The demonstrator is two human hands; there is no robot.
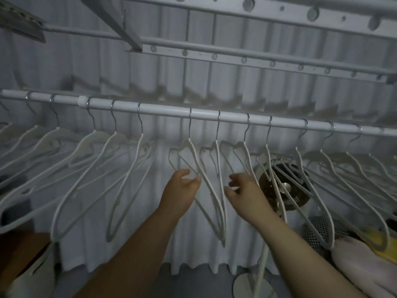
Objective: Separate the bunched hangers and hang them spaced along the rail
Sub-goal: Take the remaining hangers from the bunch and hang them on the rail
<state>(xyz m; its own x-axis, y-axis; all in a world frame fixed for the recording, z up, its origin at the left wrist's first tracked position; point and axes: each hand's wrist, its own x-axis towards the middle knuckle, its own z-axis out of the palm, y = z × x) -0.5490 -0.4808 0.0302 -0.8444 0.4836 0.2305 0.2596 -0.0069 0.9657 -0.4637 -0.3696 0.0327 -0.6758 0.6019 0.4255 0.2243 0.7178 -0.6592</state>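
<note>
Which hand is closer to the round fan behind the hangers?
Right. The right hand sits just left of the fan; the left hand is farther left, gripping a hanger.

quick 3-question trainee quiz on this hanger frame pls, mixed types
1. True or false: the hangers on the rail carry clothes.
2. The left hand grips: A) the rail, B) one of the hangers, C) a shirt.
3. Fill in: the round thing behind the hangers, just right of the right hand, is a ___.

Key: 1 false, they hang bare. 2 B. 3 fan.
</note>
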